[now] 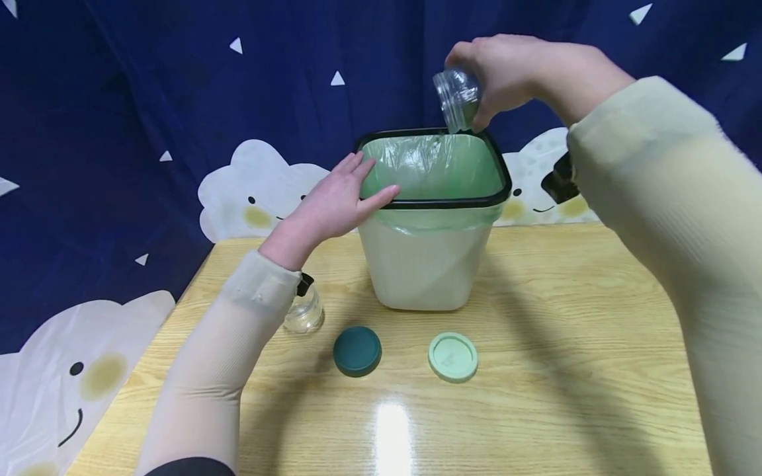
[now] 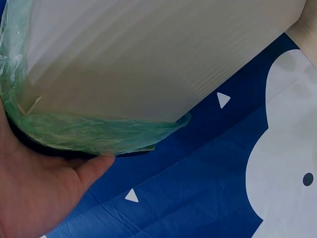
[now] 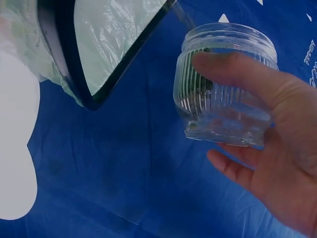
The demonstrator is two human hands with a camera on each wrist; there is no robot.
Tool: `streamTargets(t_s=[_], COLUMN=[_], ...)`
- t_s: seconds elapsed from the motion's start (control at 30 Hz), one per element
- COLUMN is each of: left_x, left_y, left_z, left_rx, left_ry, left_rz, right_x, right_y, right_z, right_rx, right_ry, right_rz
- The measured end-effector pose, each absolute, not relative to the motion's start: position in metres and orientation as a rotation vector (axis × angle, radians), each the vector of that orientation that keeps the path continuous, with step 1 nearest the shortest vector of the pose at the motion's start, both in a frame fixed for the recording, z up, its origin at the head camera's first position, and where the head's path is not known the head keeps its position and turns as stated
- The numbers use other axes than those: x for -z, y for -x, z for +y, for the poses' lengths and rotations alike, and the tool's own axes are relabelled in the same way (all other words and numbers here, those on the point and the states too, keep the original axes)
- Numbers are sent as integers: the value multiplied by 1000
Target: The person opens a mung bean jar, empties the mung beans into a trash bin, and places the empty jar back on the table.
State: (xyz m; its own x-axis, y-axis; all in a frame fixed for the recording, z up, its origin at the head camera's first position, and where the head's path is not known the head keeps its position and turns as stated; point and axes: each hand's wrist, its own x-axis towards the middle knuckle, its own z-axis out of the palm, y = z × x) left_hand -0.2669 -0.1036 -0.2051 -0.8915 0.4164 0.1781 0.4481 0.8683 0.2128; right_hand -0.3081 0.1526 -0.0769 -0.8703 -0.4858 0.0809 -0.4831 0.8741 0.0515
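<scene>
My right hand (image 1: 506, 69) grips a clear ribbed glass jar (image 1: 458, 99), tilted with its mouth over the back rim of the waste bin (image 1: 423, 264). Something dark green shows through the jar (image 3: 218, 94) in the right wrist view, where the thumb lies across its side. A thin green bag lines the bin and folds out under its black rim ring (image 1: 446, 203). At the bin's left front corner my left hand (image 1: 333, 205) rests on the rim, fingers spread and thumb along the front edge. The left wrist view shows the bag liner (image 2: 99, 133) beside that hand.
On the wooden table (image 1: 536, 370) lie a dark teal lid (image 1: 357, 351) and a pale green lid (image 1: 453, 357), in front of the bin. A second glass jar (image 1: 305, 313) stands partly behind my left sleeve. A dark blue curtain (image 1: 178, 79) with cloud shapes hangs behind.
</scene>
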Motion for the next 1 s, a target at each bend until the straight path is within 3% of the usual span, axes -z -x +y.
streamTargets(t_s=[1.0], left_x=[207], left_y=[268], left_z=[-104], left_rx=[381], left_ry=[683], left_rz=[-2906], right_x=[80], right_y=[306], right_z=[148], right_rx=[114], right_ry=[-758], right_rz=[-2944])
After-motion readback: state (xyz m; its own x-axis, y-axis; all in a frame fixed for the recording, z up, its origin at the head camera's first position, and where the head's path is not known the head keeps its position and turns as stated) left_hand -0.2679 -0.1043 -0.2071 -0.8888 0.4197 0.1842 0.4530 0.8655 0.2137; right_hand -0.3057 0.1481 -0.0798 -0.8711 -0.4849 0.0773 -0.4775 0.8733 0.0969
